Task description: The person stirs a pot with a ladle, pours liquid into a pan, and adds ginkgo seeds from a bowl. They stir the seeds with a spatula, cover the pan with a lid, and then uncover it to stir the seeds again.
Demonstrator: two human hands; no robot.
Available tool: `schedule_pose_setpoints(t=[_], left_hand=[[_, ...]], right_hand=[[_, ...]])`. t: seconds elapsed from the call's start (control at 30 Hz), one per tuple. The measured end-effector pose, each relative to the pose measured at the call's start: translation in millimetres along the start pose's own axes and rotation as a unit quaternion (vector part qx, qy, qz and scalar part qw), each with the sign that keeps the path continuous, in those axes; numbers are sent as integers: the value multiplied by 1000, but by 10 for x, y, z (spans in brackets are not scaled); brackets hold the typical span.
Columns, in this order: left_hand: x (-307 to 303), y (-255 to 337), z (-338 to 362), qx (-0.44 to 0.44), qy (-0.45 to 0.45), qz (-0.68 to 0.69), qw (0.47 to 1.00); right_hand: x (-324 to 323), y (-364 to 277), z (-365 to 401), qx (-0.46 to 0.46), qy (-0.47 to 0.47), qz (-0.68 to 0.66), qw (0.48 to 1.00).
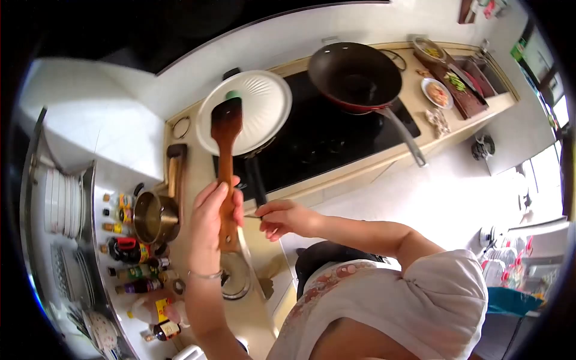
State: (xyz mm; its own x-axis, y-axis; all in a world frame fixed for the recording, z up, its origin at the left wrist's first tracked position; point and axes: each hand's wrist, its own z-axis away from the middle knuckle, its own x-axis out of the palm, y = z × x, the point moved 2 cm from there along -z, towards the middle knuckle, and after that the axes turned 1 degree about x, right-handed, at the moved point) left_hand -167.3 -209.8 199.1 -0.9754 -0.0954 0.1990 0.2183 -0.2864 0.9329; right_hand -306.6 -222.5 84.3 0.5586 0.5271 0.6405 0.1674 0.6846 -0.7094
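Observation:
My left hand (208,219) is wrapped round the handle of a wooden spatula (226,138), held upright with its dark blade at the top. Behind the blade, a white ribbed lid (264,108) with a green knob covers a pan on the left side of the hob. The pan's black handle (255,180) points towards me. At the end of that handle is my right hand (291,219), its fingers curled and the index finger over the tip. Part of the grip is hidden.
A dark wok (357,75) stands on the black hob (306,141), its metal handle jutting past the counter edge. Right are a plate of food (437,94) and a cutting board (465,99) with a knife. Left are a metal saucepan (156,219) and several bottles (138,273).

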Motion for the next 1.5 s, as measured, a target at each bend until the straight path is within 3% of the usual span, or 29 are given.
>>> schedule_pose_setpoints(t=[0.2, 0.33, 0.47, 0.57, 0.63, 0.73, 0.77, 0.8, 0.83, 0.93, 1.03, 1.07, 1.1, 1.13, 1.2, 1.23, 1.3, 1.47, 1.5], left_hand=[[1299, -506, -1004, -13, -132, 84, 988], [2060, -870, -1535, -26, -128, 58, 990], [2678, -1154, -1920, -48, -143, 133, 980], [2996, -1296, -2126, -32, -175, 142, 974], [3173, -1369, -2223, -35, -206, 175, 962], [3111, -1337, -2041, 9, -119, 38, 992], [3063, -1323, -1929, 4, -129, -18, 991], [2953, -1633, -2052, 228, -149, -127, 954], [2813, -1499, -1659, 178, -119, -141, 967], [2109, -1404, -753, 275, -14, -197, 941], [1128, -1505, -14, 244, 175, -217, 929], [792, -1483, 260, 222, 279, -279, 891], [465, -1526, 486, 122, 392, -376, 831], [-2, -1761, 655, 116, 434, -473, 758], [-541, -1708, 1011, 17, 442, -607, 660], [-834, -1785, 1099, 16, 443, -608, 659], [-1447, -2117, 1115, -33, 378, -714, 588], [-1983, -2217, 1034, -35, 277, -769, 575], [-1989, -2164, 1017, -105, 244, -711, 651]], right_hand=[[-744, -593, 1075, -109, 123, -44, 985], [-1255, -925, 1415, -106, 214, 10, 971], [-1665, -1282, 1620, -96, 275, 57, 955], [-1963, -1431, 1676, -121, 329, 82, 933], [-2244, -1460, 1649, -170, 301, 94, 934], [-2413, -1562, 1722, -165, 356, 233, 890], [-2510, -1609, 1738, -170, 347, 246, 889], [-2591, -1619, 1764, -157, 337, 254, 893], [-2680, -1646, 1797, -148, 331, 261, 895], [-2892, -1748, 1866, -128, 328, 337, 873], [-3095, -1807, 1927, -125, 341, 381, 850], [-3100, -1854, 1913, -110, 372, 417, 822], [-3113, -1888, 1918, -95, 405, 452, 789], [-3230, -1916, 1942, -105, 398, 448, 794], [-3308, -1993, 1925, -80, 417, 508, 750], [-3178, -2028, 1906, -77, 438, 519, 730], [-3137, -2041, 1876, -83, 451, 499, 735], [-3188, -2056, 1849, -65, 491, 464, 734], [-3284, -2061, 1864, -69, 493, 474, 726]])
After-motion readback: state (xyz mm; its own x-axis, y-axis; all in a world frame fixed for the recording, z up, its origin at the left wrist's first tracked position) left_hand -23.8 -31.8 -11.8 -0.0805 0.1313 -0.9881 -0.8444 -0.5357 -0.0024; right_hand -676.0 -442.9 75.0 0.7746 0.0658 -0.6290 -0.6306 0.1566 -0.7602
